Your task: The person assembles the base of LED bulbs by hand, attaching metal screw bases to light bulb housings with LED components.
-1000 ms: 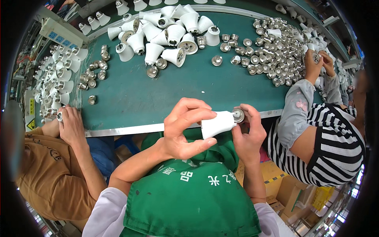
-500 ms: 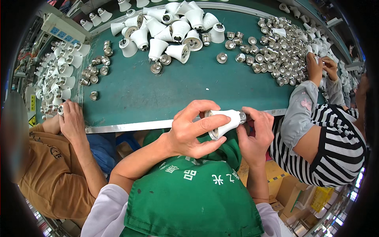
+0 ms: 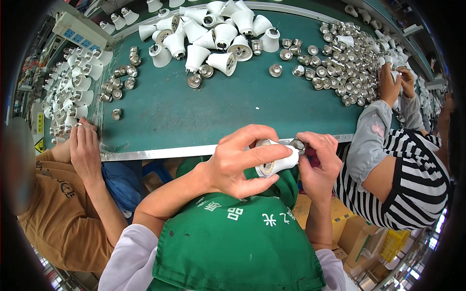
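My left hand [image 3: 241, 162] grips a white bulb housing [image 3: 280, 164] just past the table's near edge. The housing lies tilted, its wide end with a round light board facing left and partly toward me. Between the fingertips of my right hand [image 3: 321, 162] is a metal screw cap [image 3: 297, 145], held at the narrow end of the housing. Fingers hide part of the cap, so whether it sits on the neck or beside it I cannot tell.
A heap of white housings [image 3: 224, 35] covers the far middle of the green table [image 3: 194, 116]. Many screw caps [image 3: 335, 72] are piled at right, fewer [image 3: 116, 83] at left. Co-workers sit on both sides; one's hands [image 3: 393, 82] work at right, another's hand [image 3: 85, 150] rests at left.
The housing in my left hand has turned so its light board shows more. The screw cap in my right hand has tilted against the narrow end. The left co-worker's hand has shifted slightly.
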{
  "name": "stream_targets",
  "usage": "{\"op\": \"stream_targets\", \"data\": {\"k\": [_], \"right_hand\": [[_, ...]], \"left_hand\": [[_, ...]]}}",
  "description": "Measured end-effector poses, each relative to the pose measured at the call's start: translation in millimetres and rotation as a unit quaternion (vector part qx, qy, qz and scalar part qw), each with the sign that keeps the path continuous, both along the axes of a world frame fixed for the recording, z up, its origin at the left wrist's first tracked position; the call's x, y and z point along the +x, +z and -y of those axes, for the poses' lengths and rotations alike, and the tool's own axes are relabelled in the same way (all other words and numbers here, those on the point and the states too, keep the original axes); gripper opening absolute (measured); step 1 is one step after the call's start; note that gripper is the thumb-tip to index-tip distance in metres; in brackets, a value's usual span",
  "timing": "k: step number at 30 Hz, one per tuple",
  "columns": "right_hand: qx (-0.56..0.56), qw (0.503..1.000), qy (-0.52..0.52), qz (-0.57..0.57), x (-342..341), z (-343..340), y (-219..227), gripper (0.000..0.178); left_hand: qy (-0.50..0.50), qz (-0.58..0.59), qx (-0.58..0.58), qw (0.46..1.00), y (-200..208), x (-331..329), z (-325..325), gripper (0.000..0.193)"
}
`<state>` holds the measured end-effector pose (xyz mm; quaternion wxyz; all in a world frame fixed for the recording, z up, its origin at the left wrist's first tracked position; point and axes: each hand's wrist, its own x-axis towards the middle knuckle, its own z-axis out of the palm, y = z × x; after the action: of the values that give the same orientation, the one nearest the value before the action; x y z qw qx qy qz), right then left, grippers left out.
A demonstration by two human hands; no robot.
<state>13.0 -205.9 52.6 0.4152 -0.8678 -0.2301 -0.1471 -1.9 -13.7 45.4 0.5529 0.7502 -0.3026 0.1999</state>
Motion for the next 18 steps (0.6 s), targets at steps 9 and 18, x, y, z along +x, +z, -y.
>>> {"op": "stream_targets", "data": {"k": [9,18], "right_hand": [[0.005,1.0,0.0,-0.029,-2.0,-1.9,6.9,0.035],[0.007,1.0,0.007,-0.026,-3.2,-3.0,5.8,0.036]], "left_hand": [[0.017,0.016,-0.015,1.0,-0.5,-1.6,-3.8,0.043],[0.044,0.027,-0.057,0.997,1.8,0.2,-0.7,0.041]]}}
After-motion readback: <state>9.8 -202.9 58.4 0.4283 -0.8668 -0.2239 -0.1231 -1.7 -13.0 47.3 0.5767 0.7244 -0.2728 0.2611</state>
